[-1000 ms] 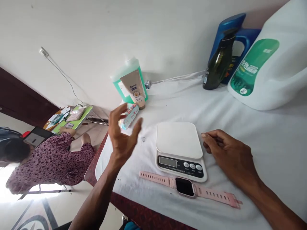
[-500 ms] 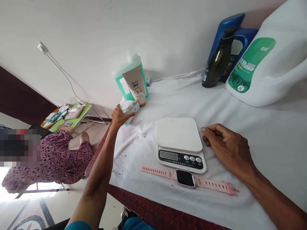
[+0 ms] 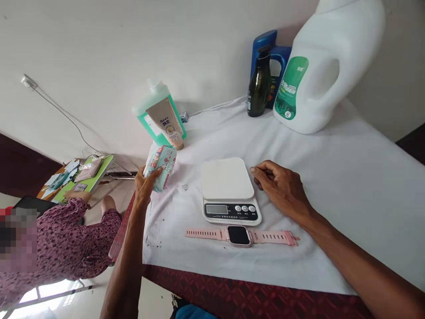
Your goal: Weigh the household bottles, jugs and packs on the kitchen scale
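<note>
My left hand [image 3: 146,184] grips a pale green printed soft pack [image 3: 165,166], perhaps of wipes or tissues, near the table's left edge. Its thumb lies across the front of the pack, and the other fingers are hidden behind. My right hand [image 3: 277,184] rests on the white cloth with its fingers curled inward; whether anything is inside them is hidden. Just left of that hand stands a white kitchen scale [image 3: 227,177] with a bare platform and a grey display that shows no readable digits. In front of the scale a pink smartwatch [image 3: 239,235] lies stretched out flat.
A brownish Rejoice tube [image 3: 165,119] leans on a green liquid bottle [image 3: 142,108] by the wall. Farther right stand a dark pump bottle [image 3: 259,88], a blue bottle [image 3: 282,55] and a large white detergent jug [image 3: 318,57]. A person in patterned clothes [image 3: 69,239] sits at left beside a green table [image 3: 102,170].
My left hand has closed on the soft pack, lifted and tilted it, and drawn it away from the tube. The view has turned right; my right hand stays beside the scale.
</note>
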The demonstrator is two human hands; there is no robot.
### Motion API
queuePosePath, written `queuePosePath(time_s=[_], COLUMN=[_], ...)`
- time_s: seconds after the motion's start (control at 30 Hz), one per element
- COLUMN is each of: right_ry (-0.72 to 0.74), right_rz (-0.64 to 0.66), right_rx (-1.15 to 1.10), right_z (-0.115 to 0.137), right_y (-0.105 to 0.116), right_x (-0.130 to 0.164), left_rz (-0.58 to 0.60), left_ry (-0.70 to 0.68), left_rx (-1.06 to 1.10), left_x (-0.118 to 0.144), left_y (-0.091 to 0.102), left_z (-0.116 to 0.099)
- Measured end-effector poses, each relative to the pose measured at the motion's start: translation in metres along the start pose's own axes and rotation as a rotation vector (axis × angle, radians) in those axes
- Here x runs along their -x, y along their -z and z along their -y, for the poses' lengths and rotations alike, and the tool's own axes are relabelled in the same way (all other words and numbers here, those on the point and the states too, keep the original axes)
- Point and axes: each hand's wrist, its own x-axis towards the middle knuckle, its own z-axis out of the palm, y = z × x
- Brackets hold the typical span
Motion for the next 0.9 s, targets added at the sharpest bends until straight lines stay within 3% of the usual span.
queuePosePath(time_s=[0.17,0.33,0.47,0.57,0.9], right_ry=[-0.02,-0.023,0.005,0.031,0.017], right_rz=[-0.002,-0.005,-0.018,-0.038,-0.058], right_rx=[-0.009,-0.016,-0.036,-0.006,-0.061], right_z=[0.0,0.002,-0.002,-0.008,-0.01], right_y=[0.0,0.001,0.0,-0.002,-0.002], right_x=[0.0,0.001,0.0,-0.002,-0.004], left_rz=[0.159,0.308,0.4,0.432,0.509], left_ry=[-0.053,-0.212,-0.313,-0.403,-0.458], left_rx=[0.031,-0.092,-0.223,-0.343,-0.48], left_x=[0.038,0.072,0.091,0.098,0.086], left_y=[-0.01,-0.05,-0.083,-0.096,-0.089], left_z=[-0.046,-0.084,-0.081,-0.076,-0.085])
